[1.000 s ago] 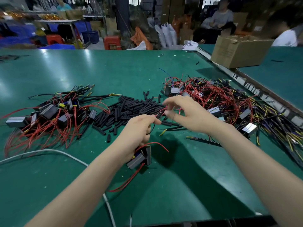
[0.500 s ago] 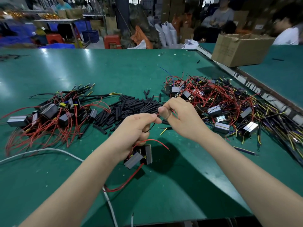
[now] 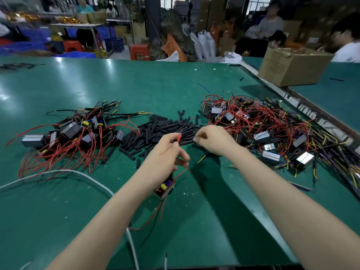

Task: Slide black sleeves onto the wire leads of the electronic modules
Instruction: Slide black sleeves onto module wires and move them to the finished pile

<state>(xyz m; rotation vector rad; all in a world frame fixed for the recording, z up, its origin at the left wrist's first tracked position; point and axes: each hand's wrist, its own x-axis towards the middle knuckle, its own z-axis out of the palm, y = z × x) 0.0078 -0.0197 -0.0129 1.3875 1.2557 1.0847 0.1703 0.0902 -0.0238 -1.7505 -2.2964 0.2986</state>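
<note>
Head view of a green work table (image 3: 136, 90). The left hand (image 3: 165, 152) pinches a red wire lead (image 3: 179, 137) between thumb and forefinger, the lead's bare tip pointing up and away; an electronic module (image 3: 165, 188) hangs below the same hand, partly hidden by the wrist, with further red leads trailing from it onto the table toward the viewer. The right hand (image 3: 214, 140) is at the near edge of the heap of black sleeves (image 3: 165, 127), fingers curled with tips drawn together; whether they grip a sleeve cannot be told, as the fingertips are blurred. The two hands are close but apart. The sleeve heap lies at table centre, between a left pile of modules (image 3: 74, 135) with red leads and black-covered wires, and a larger right pile of modules (image 3: 272, 131) tangled in red, yellow and dark wires. A white cable (image 3: 64, 172) curves across the near left; a cardboard box (image 3: 292, 65) stands at far right
</note>
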